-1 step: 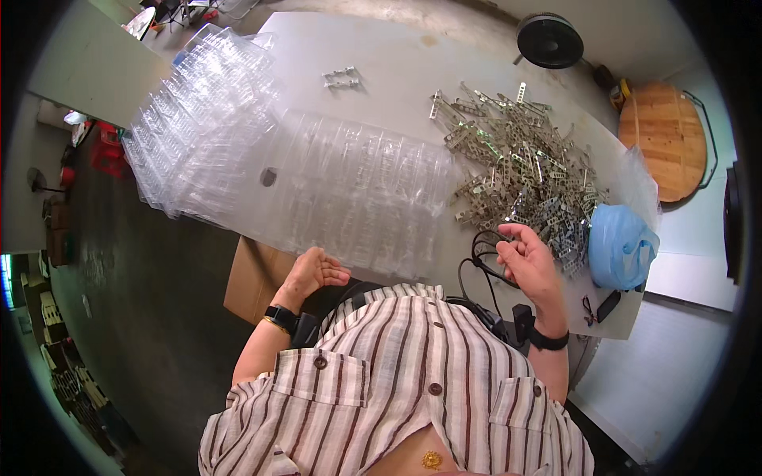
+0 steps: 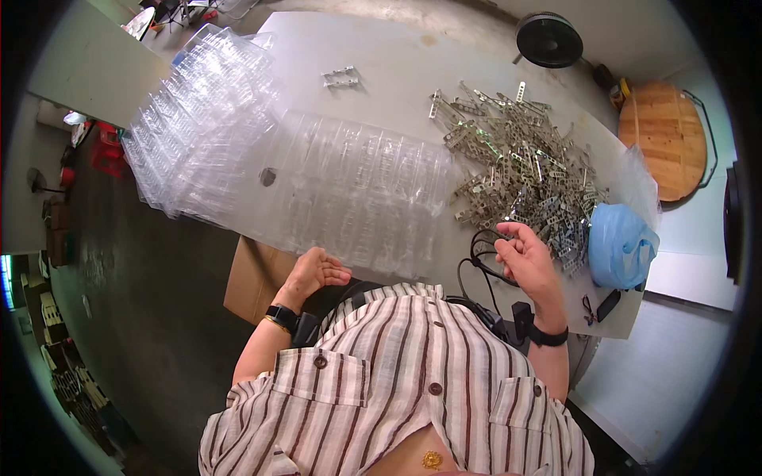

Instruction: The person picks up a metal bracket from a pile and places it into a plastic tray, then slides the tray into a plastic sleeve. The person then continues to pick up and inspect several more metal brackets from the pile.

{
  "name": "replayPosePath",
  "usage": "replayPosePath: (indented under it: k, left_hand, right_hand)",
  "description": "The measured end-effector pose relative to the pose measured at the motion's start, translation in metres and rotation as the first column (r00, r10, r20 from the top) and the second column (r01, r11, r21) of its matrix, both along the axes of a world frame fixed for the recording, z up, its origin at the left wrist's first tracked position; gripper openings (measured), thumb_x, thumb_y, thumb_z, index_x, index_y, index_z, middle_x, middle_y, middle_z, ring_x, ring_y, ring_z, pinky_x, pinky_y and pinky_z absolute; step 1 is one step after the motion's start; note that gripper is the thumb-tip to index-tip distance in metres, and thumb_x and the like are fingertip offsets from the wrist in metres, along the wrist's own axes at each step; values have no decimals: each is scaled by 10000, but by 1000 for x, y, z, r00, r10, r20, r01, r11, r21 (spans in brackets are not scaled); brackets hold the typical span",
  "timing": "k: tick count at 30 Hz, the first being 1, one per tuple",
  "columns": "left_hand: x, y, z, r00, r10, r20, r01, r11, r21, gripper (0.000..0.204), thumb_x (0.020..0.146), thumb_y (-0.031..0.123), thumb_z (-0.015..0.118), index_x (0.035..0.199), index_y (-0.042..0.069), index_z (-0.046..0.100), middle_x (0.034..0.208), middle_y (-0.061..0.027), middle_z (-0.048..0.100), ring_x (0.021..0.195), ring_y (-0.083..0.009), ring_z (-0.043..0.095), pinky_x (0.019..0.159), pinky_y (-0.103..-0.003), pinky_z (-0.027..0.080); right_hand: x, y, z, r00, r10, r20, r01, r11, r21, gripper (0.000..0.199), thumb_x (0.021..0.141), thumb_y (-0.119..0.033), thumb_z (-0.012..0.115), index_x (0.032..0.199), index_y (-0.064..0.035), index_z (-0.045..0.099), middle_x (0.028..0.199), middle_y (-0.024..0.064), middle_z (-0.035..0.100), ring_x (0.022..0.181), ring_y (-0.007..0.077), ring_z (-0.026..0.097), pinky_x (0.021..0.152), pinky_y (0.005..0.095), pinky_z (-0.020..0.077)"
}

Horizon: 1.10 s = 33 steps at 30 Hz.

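1. Perforated metal strips (image 2: pixel 524 170) are what we have before us, heaped in a loose tangle on the right side of the surface (image 2: pixel 389 47), with a separate pair of strips (image 2: pixel 341 78) lying well apart near the far side.

2. Over to the left, and here's our left hand (image 2: pixel 317 271): fingers loosely extended, nothing in them, right by the near edge of a clear ribbed plastic tray (image 2: pixel 361 198). Whether skin meets plastic, we cannot tell.

3. Now the right hand (image 2: pixel 525 266), thumb and forefinger curled toward each other, just in front of the heap! A looped black cable (image 2: pixel 476 255) runs up to those fingers, but whether they're gripping it, we cannot tell. The two hands are well apart.

4. Beyond the tray, at far left, we've got a glossy stack of clear trays (image 2: pixel 198 131); on the right, a blue plastic bag (image 2: pixel 623 246) sits beside the metal.

5. The step in hand? We'd call it a pause at the ready, with no strip visibly in either hand.

6. And the next move: lifting a strip would, we judge, call for right fingers clear of the cable and a careful pinch, since interlocked pieces could drag their neighbours along.
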<state>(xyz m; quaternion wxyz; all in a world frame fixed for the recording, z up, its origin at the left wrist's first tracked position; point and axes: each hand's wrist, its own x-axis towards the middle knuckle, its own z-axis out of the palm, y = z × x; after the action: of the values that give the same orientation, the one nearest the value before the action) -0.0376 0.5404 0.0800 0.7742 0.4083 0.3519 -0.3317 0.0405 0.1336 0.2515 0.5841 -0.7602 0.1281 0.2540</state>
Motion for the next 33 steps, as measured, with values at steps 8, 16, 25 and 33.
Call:
replayPosePath:
  k: [8,16,25,33]
  left_hand:
    - [5,-12,-9,999,-16,-37,15,999,-38,387,934,230,355,1028,-119,494,1024,-333,628,855,-362,681,841,-457,565]
    - [1,-20,-22,998,-50,-47,46,995,-89,440,967,273,325,1067,-128,475,1066,-354,604,898,-392,671,857,-477,563]
    - [-6,-21,-4,983,-166,-79,165,986,-23,638,1018,421,316,1085,-185,506,1029,-333,626,892,-374,682,773,-439,593]
    - [40,31,68,954,-213,211,32,773,634,401,942,342,542,826,-25,656,703,-138,675,596,-218,674,511,-299,535]
  right_hand:
    - [23,-21,-88,992,121,-20,-123,985,-118,396,915,-224,656,1232,-20,537,704,-1,581,546,60,509,506,228,421]
    - [40,7,-143,971,211,-115,-227,962,-153,533,879,-327,714,1246,0,510,711,11,556,503,78,476,444,249,393]
    - [48,28,-189,925,374,-68,-371,851,-370,727,821,-480,719,1296,28,508,897,146,674,754,236,655,681,350,517]
    - [53,35,-170,878,463,-120,-461,754,-468,607,824,-451,688,1210,6,586,862,134,701,833,255,677,765,364,515]
